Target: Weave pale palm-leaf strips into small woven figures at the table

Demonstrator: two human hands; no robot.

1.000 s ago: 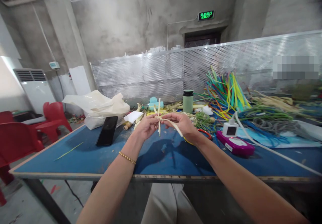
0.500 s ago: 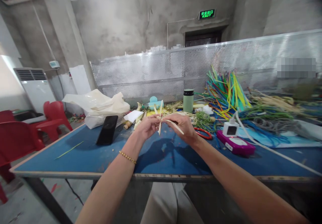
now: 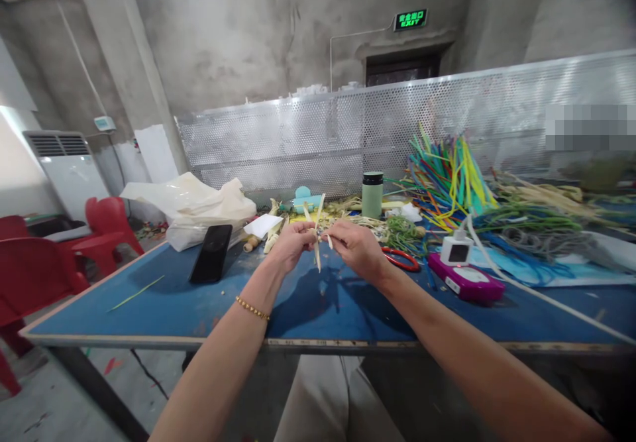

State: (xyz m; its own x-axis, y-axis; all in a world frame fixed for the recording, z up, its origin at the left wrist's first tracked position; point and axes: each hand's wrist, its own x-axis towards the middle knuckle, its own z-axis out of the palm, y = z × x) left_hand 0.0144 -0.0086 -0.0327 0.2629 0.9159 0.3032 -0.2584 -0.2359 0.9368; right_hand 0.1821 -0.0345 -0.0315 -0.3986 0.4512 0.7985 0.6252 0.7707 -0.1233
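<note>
Over the blue table (image 3: 163,316), my left hand (image 3: 294,244) pinches several pale, flat strips (image 3: 317,256) that look like dried plant leaf, crossed over one another. One strip points up and down past the fingertips. My right hand (image 3: 355,246) is closed at the crossing, close beside the left fingertips, with a short pale strip end (image 3: 330,242) sticking out of its fingers. The exact join between the strips is partly hidden by the fingers. A gold bead bracelet (image 3: 252,308) circles my left wrist.
A black phone (image 3: 211,254) and a plastic bag (image 3: 199,207) lie to the left. Behind the hands stands a green bottle (image 3: 372,197). Red-handled scissors (image 3: 401,259), a purple box (image 3: 464,281) with a white cable, and coloured strands (image 3: 452,177) are on the right.
My right hand has turned and shifted slightly; the long strip that stuck out below it now shows only as a short end. My left hand keeps its pinch.
</note>
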